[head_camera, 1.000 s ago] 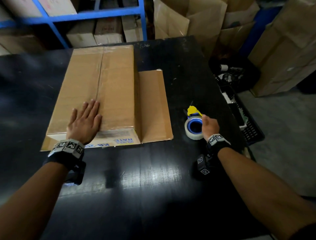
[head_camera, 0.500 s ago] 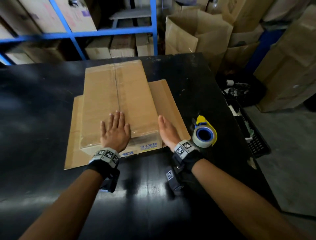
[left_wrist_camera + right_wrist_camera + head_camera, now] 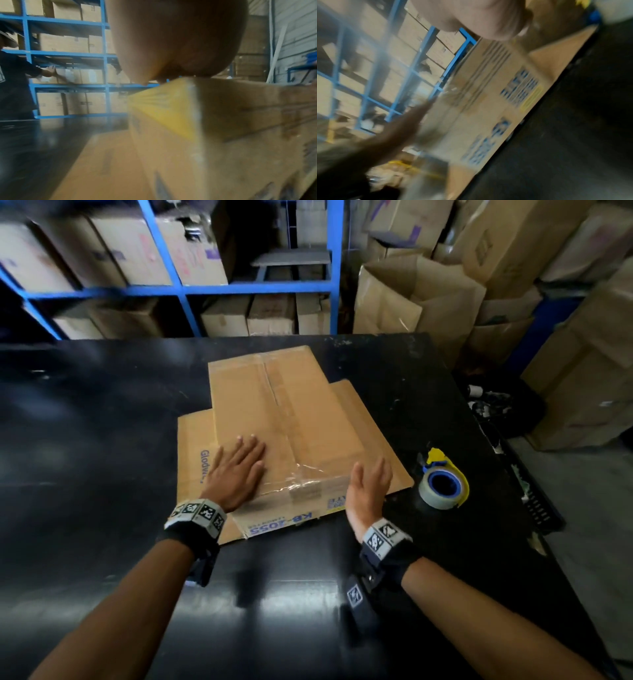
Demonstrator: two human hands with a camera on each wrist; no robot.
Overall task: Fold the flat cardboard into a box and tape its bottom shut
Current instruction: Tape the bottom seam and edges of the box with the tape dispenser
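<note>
Left hand [image 3: 239,470] flat, palm down; right hand [image 3: 370,491] on edge, fingers straight

Blue shelving [image 3: 253,287] stacked with cartons [image 3: 191,251] — dim storeroom.

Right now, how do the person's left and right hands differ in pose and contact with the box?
The left hand lies palm-down, flat on the taped top of the cardboard box; the right hand stands on edge beside the box's right side, over the side flap. The left hand is farther from the tape dispenser; the right hand is close to it. Both have straight fingers and grip nothing.
</note>
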